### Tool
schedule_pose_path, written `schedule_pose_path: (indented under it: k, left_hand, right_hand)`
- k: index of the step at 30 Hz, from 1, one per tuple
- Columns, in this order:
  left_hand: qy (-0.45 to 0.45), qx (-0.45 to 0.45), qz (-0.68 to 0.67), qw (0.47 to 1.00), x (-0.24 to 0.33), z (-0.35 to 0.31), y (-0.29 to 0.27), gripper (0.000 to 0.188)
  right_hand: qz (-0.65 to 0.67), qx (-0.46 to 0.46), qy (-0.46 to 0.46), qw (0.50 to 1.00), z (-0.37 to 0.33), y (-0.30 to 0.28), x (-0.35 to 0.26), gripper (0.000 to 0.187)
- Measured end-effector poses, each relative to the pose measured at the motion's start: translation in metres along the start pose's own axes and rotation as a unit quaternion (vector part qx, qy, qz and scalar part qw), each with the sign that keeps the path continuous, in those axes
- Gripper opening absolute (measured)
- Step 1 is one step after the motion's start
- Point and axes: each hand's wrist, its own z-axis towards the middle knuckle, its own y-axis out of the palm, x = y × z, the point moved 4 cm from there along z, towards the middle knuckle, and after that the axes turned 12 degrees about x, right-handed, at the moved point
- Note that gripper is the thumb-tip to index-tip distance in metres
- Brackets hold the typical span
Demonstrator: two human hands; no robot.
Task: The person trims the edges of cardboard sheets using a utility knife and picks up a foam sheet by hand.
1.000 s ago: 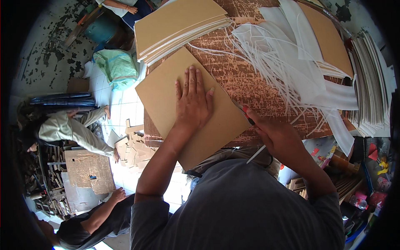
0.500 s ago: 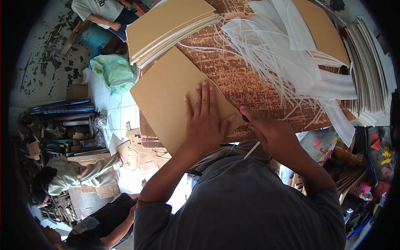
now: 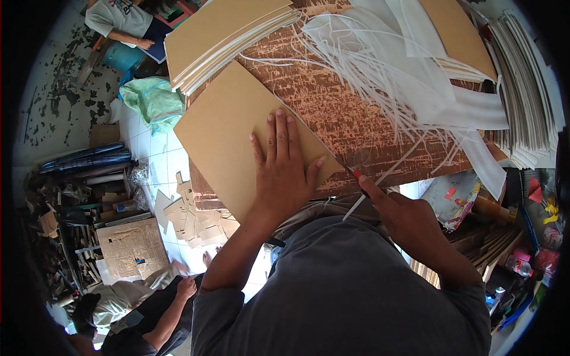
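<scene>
My left hand [image 3: 281, 178] lies flat on a brown board sheet [image 3: 217, 127], fingers spread and pointing away from me. The sheet rests at an angle on the scuffed brown table [image 3: 332, 98]. My right hand [image 3: 396, 209] is closed round a knife [image 3: 357, 175] with a red and black handle. Its thin blade points to the sheet's near right corner; whether it touches the edge I cannot tell. A narrow white strip [image 3: 354, 207] hangs by the table's near edge, close to my right hand.
A stack of brown boards [image 3: 228, 35] stands at the back left. White sheeting and thin offcut strips [image 3: 368, 83] spread over the right side, beside tall stacked sheets [image 3: 516, 83]. Board scraps [image 3: 196, 216] litter the floor. Other people [image 3: 122, 24] are at the upper left and lower left.
My right hand and the knife have moved nearer to me along the sheet's right edge, past its corner. My left hand stays flat. At lower left, a person in light clothes has moved nearer.
</scene>
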Motion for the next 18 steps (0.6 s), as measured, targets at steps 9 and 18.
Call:
schedule_pose_path:
  k: [9, 18]
  left_hand:
    - [0.005, 0.024, -0.009, 1.000, 0.000, 0.000, 0.004, 0.090]
    - [0.021, 0.023, -0.110, 0.993, -0.024, -0.014, -0.031, 0.083]
  right_hand:
    - [-0.048, -0.027, 0.032, 0.998, -0.023, -0.005, -0.004, 0.081]
    - [0.122, 0.109, 0.097, 0.982, -0.008, -0.026, 0.002, 0.059]
